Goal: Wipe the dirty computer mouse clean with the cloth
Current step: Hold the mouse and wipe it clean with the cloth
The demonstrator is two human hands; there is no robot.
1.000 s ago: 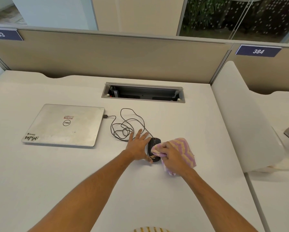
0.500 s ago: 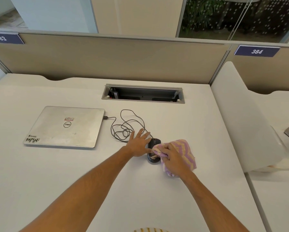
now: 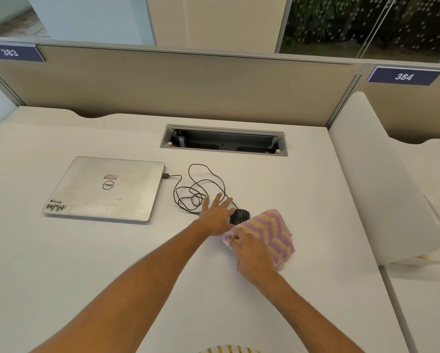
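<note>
A black wired computer mouse (image 3: 240,216) lies on the white desk (image 3: 86,263), only its far half showing. My left hand (image 3: 217,216) lies flat with straight, spread fingers against the mouse's left side. My right hand (image 3: 249,253) grips a pink and yellow zigzag cloth (image 3: 269,233) and holds it over the mouse's near end. The rear of the mouse is hidden under the cloth.
The mouse's black cable (image 3: 198,189) lies in loose loops and runs to a closed silver laptop (image 3: 106,189) at the left. An open cable tray (image 3: 224,141) sits at the back. A beige partition (image 3: 188,85) bounds the desk; a white curved divider (image 3: 381,189) stands on the right.
My right hand has dragged the cloth toward me over the mouse; the dirt seen on the mouse's near end is now covered. The left hand has stayed in place.
</note>
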